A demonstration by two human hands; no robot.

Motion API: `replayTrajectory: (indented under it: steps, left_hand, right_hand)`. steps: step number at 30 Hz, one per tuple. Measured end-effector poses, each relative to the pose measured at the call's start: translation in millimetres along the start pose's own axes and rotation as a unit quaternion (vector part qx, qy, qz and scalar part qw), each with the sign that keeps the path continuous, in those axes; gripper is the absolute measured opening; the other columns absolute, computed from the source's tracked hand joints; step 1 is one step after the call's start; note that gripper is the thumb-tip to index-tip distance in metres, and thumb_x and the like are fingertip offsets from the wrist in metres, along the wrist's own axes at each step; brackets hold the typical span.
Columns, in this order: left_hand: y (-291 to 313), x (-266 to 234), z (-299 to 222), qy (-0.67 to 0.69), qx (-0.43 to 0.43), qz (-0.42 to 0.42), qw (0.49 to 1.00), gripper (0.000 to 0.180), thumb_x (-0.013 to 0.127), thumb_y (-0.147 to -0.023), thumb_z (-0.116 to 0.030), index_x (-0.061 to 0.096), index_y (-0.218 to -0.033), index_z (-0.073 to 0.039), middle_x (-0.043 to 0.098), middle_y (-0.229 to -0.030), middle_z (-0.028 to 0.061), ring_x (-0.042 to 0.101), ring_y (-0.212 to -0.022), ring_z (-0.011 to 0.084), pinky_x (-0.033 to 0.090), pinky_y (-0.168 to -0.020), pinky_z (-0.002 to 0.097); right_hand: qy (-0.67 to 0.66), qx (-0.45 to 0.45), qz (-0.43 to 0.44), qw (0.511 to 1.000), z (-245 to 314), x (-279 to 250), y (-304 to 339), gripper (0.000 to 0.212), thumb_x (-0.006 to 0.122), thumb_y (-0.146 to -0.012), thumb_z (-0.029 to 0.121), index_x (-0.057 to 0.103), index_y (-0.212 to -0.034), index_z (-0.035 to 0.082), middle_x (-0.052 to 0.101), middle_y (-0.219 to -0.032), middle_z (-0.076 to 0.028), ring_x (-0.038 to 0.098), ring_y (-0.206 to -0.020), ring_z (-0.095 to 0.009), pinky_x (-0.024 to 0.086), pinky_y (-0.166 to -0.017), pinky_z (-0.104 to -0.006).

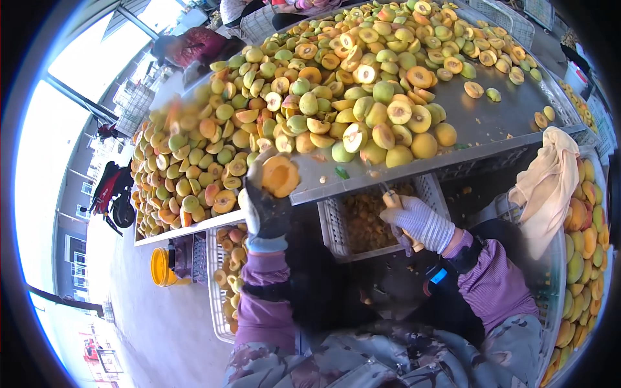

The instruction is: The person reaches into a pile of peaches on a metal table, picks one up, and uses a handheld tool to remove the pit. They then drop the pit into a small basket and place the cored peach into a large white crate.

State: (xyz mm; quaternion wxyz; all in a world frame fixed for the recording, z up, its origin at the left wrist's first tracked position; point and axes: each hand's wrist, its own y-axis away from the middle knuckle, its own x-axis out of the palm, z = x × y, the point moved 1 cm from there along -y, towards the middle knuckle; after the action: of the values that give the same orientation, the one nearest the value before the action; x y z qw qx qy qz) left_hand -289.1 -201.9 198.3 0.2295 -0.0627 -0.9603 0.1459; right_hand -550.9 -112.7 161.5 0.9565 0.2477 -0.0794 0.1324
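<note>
My left hand (264, 205), in a white and dark glove, holds a peach half (281, 176) at the table's near edge. Its orange cut face shows a hollow with no stone in it. Wrapped in a striped white glove, my right hand (420, 221) grips a wooden-handled tool (392, 199). A thin metal end points from it toward the table edge; its exact shape is too small to tell. Cut peaches (362, 97), many with stones showing, lie heaped on the metal table (414, 169) beyond both hands.
Below the table edge sits a white crate (335, 234) with stones and scraps. Crates of peaches stand at my left (228, 284) and right (579, 258). A pale cloth (550, 187) hangs at the right. A yellow bucket (163, 266) is on the floor; other people (194, 46) sit across the table.
</note>
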Motion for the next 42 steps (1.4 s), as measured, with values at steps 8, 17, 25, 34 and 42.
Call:
replayTrajectory:
  steps: [8,17,25,34,42]
  left_hand:
    - [84.2,-133.0,-127.4,-0.810,0.000,-0.053,0.584,0.023,0.063,-0.083,-0.009,0.066,-0.105,-0.003,0.066,-0.095,0.0106,0.063,-0.083,0.0186,0.050,-0.078,0.0322]
    - [-60.0,51.1,-17.2,-0.724,0.102,0.227,0.643,0.051,0.066,-0.073,-0.009,0.057,-0.123,-0.013,0.057,-0.126,0.0137,0.057,-0.110,0.0343,0.046,-0.092,0.0393]
    - [-111.0,106.5,74.6,-0.796,0.002,0.410,0.446,0.047,0.056,-0.074,-0.014,0.055,-0.121,-0.008,0.065,-0.101,0.0188,0.062,-0.097,0.0364,0.050,-0.085,0.0420]
    - [-56.2,57.6,70.7,-0.091,-0.237,0.150,0.956,0.052,0.069,-0.085,-0.017,0.044,-0.126,0.003,0.060,-0.111,0.0112,0.062,-0.098,0.0186,0.053,-0.080,0.0297]
    - [-17.6,63.9,92.3,-0.558,0.093,0.138,0.813,0.072,0.080,-0.076,-0.020,0.036,-0.128,0.003,0.062,-0.107,0.0172,0.064,-0.098,0.0278,0.053,-0.081,0.0360]
  right_hand:
    - [0.073,-0.053,0.050,0.995,4.3,3.1,30.3,0.023,0.061,-0.089,0.022,0.050,-0.099,0.004,0.052,-0.064,-0.001,0.052,-0.045,-0.009,0.044,-0.041,-0.0246]
    - [0.219,-0.152,-0.019,0.964,-5.8,-4.1,16.2,0.039,0.058,-0.088,0.024,0.051,-0.117,-0.001,0.059,-0.066,-0.012,0.058,-0.049,-0.020,0.050,-0.047,-0.0330]
    - [0.268,-0.188,-0.065,0.943,-1.6,-12.1,18.6,0.041,0.059,-0.085,0.029,0.052,-0.106,-0.004,0.064,-0.082,-0.024,0.066,-0.069,-0.035,0.053,-0.065,-0.0418]
    - [0.364,-0.312,-0.219,0.850,6.8,-11.8,9.3,0.037,0.060,-0.088,0.028,0.047,-0.107,-0.001,0.060,-0.066,-0.024,0.062,-0.065,-0.042,0.049,-0.058,-0.0494]
    - [0.464,-0.325,-0.314,0.762,16.7,2.2,-10.1,0.030,0.060,-0.085,0.021,0.046,-0.102,0.001,0.060,-0.060,-0.017,0.062,-0.054,-0.035,0.049,-0.050,-0.0453]
